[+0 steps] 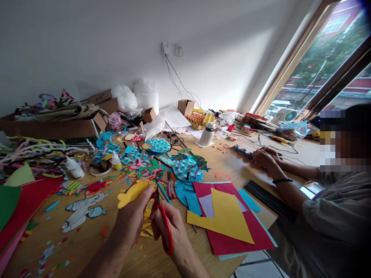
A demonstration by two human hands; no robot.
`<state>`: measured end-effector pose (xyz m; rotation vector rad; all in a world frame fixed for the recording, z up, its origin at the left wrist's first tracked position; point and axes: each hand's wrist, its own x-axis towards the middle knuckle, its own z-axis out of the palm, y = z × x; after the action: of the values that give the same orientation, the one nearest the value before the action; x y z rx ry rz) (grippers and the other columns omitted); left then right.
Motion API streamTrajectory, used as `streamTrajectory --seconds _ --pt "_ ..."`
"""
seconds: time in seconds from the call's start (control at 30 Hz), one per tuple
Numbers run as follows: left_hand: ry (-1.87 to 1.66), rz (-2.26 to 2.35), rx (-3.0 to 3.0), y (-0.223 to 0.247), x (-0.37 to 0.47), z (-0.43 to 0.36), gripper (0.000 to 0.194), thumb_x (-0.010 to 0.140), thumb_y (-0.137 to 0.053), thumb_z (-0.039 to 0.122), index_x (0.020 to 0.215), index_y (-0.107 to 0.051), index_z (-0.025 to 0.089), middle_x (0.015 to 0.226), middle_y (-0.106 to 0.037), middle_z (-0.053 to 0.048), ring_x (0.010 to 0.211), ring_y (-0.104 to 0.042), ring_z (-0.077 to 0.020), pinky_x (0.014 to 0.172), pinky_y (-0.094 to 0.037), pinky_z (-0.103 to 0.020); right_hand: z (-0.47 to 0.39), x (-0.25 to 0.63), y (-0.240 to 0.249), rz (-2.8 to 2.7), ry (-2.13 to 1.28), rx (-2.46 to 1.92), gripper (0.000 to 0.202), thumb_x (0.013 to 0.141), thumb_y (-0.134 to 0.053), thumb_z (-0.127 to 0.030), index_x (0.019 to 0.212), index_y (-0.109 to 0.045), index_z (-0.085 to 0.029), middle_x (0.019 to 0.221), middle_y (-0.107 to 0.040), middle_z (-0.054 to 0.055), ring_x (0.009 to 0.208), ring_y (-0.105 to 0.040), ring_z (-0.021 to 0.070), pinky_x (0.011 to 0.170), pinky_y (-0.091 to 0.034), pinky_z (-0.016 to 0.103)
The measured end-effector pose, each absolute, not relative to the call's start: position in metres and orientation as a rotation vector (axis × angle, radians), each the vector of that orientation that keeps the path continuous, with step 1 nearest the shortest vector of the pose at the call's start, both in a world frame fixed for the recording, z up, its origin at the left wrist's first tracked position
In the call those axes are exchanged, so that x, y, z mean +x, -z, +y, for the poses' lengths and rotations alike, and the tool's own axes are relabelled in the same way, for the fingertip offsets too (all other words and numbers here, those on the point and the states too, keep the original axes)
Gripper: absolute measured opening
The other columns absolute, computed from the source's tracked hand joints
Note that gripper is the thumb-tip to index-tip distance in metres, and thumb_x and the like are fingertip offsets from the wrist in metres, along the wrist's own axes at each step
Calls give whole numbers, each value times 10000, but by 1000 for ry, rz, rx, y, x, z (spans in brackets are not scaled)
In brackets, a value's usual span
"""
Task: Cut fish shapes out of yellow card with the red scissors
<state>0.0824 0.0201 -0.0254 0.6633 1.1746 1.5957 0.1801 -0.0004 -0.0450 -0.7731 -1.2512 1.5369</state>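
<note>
My left hand [138, 206] is closed on a yellow paper fish [131, 194], its thumb on top near the fish's right end. My right hand [171, 222] holds red-handled scissors [167, 231], whose blades point up and away, at the right edge of the yellow paper. Below and between the hands lie yellow paper scraps [147, 227]. Left of my left hand, white paper fish [79, 214] with drawn outlines rest on the wooden table [95, 253]. Right of my right hand, a yellow sheet [228, 220] lies on red paper [214, 245].
Blue woven paper shapes [188, 168], glue bottles [74, 168] and colourful scraps spread beyond my hands. A cardboard box [43, 129] stands back left, a white flask [207, 134] further back. At right, a person's hands [266, 157] work near a black tray [269, 199].
</note>
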Motion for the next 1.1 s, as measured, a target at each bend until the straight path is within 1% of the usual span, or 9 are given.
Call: streamTrajectory --seconds 0.1,0.3,0.43,0.67,0.77,0.9,1.1 --pt "-1587 1163 690 27 82 20 139 637 -685 286 713 -623 187 664 -634 57 645 -561 -120 668 -465 -249 -1 180 44 -1251 -1527 -768 497 744 -530 -635 558 -420 -188 450 -415 -55 399 -321 69 400 -221 194" --pt "-1639 1187 644 25 85 20 173 577 -699 276 702 -628 181 674 -640 37 667 -584 -151 636 -464 -258 0 181 44 -1256 -1520 -792 545 711 -510 -703 561 -409 -189 448 -389 -61 395 -309 64 393 -229 186" --pt "-1639 1163 668 27 85 20 150 599 -692 277 700 -633 183 673 -645 36 658 -583 -144 649 -463 -259 0 181 46 -1259 -1518 -806 557 706 -494 -721 563 -400 -191 446 -387 -62 387 -307 60 382 -220 182" --pt "-1622 1126 657 27 86 20 162 588 -703 271 692 -617 181 624 -621 54 598 -536 -118 579 -450 -233 -1 181 47 -1259 -1507 -792 538 739 -495 -689 561 -390 -192 458 -377 -63 401 -306 61 389 -226 181" --pt "-1614 1139 634 27 87 20 177 576 -709 269 693 -614 176 625 -621 53 607 -538 -119 588 -452 -230 -1 181 48 -1255 -1524 -788 538 734 -497 -693 568 -389 -193 456 -379 -63 394 -303 59 381 -220 179" --pt "-1597 1147 672 27 86 19 167 608 -694 276 725 -618 184 647 -629 53 617 -547 -119 601 -455 -230 -1 182 50 -1262 -1520 -790 533 742 -493 -686 572 -391 -191 457 -381 -62 386 -303 57 372 -215 177" --pt "-1573 1133 721 23 84 18 146 622 -683 254 733 -607 198 679 -632 46 649 -573 -137 614 -476 -237 -2 184 47 -1262 -1531 -797 488 769 -506 -627 579 -401 -190 461 -358 -68 390 -288 58 370 -209 178"
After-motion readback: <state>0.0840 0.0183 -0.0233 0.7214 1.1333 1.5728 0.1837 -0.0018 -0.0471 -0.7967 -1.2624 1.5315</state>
